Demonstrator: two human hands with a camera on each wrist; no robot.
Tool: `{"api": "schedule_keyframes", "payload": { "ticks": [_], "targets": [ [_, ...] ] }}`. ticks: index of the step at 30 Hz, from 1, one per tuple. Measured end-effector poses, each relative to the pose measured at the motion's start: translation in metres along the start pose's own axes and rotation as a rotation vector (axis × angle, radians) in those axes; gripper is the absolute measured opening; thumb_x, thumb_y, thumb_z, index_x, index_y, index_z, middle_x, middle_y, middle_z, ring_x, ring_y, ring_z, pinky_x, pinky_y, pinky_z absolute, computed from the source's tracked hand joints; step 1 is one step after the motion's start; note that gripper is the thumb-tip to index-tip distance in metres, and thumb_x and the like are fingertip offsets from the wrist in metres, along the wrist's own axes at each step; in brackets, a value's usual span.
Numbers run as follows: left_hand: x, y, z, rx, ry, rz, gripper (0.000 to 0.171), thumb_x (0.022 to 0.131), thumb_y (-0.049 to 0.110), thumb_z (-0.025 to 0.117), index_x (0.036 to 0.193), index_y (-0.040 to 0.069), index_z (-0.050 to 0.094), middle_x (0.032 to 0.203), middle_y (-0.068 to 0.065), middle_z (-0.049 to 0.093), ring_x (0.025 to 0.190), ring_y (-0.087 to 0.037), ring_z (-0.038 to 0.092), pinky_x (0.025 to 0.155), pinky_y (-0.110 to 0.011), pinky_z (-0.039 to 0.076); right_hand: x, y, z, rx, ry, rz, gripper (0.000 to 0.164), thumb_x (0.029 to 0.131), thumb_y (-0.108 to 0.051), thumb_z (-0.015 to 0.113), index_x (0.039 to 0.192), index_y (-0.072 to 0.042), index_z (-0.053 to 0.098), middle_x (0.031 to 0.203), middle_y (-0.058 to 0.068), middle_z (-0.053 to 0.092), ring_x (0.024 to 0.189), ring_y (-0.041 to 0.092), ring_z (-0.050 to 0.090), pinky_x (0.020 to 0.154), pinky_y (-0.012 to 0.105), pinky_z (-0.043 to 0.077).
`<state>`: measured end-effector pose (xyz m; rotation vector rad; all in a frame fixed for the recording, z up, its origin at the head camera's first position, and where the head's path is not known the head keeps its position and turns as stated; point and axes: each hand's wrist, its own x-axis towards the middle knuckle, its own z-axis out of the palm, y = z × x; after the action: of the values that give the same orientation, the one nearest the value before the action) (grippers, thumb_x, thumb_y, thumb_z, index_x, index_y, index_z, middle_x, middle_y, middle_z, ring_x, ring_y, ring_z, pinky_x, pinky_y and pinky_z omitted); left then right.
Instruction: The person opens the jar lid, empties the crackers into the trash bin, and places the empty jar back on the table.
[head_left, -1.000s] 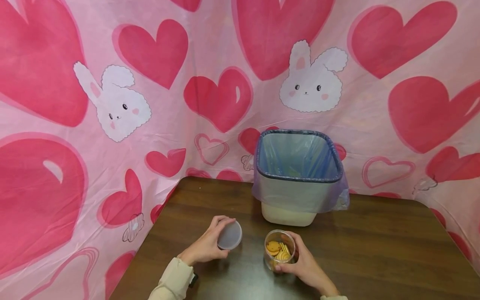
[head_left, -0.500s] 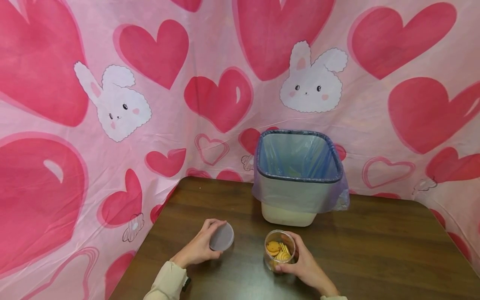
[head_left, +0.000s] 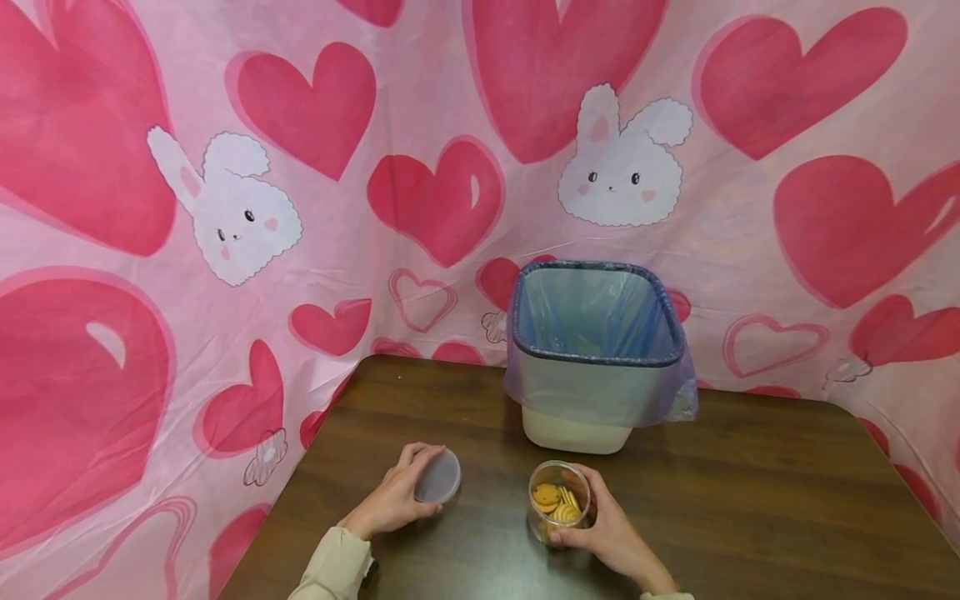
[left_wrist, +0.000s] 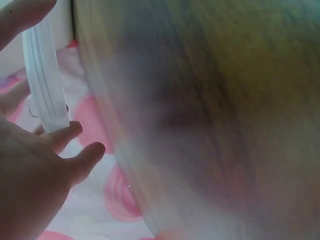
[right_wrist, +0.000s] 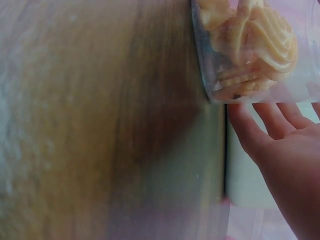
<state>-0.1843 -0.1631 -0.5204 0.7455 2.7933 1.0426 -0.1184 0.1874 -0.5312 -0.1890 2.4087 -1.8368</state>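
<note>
An open jar (head_left: 537,524) and its lid (head_left: 442,475)

From far away, I see the left hand (head_left: 392,500) pinching the lid's edge. The right hand (head_left: 611,533) has its fingers curled around the jar on the table (head_left: 750,500). A bump could spill the cookies (head_left: 558,506); a loose pinch could drop the lid. My head view shows the lid's round face; the left wrist view shows its thin side.

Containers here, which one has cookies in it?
The small clear jar in the right hand has the cookies; the larger, bag-lined bin behind it shows none.
</note>
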Motion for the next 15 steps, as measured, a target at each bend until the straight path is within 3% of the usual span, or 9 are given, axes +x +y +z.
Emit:
{"api": "schedule_keyframes", "payload": {
  "ticks": [15],
  "targets": [
    [-0.0005,-0.0058,0.0062,0.039,0.030,-0.095,0.085,0.069,0.025,0.086,0.142,0.012,0.044,0.134,-0.014,0.041,0.106,-0.031,0.053,0.085,-0.052,0.039,-0.0001,0.0033,0.0011,0.000,0.018,-0.002,0.088,0.066,-0.015,0.088,0.139,-0.019,0.039,0.137,0.011,0.052,0.119,0.017,0.053,0.095,0.020,0.042]
  ]
}}
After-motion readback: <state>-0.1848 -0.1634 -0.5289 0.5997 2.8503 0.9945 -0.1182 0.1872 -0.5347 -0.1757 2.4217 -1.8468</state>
